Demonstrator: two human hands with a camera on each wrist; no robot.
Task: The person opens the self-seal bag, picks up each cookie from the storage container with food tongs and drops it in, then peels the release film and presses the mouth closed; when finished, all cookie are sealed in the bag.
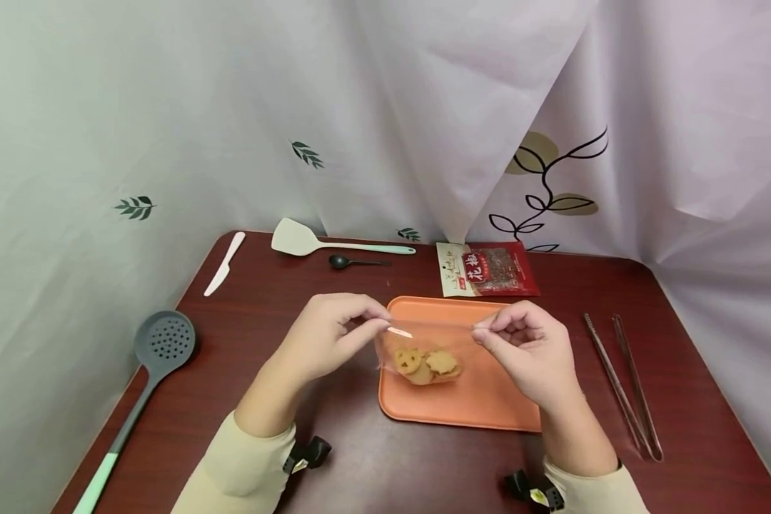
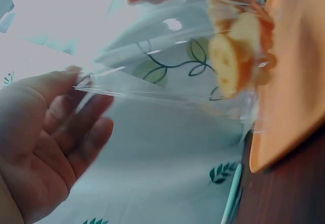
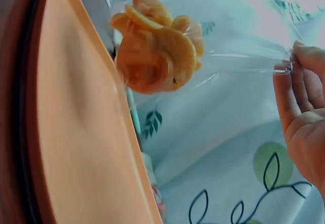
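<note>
A clear plastic bag hangs between my two hands above an orange tray. Several yellow-brown biscuits, one with cut-out holes, are gathered at the bag's bottom. My left hand pinches one upper corner of the bag between thumb and index finger. The opposite upper corner is pinched the same way by my right hand. In the right wrist view the biscuits sit close to the tray's rim; whether the bag touches the tray I cannot tell.
Behind the tray lie a red and white spice packet, a white spatula and a small black spoon. A white knife and grey skimmer lie left, metal tongs right. A curtain borders the table.
</note>
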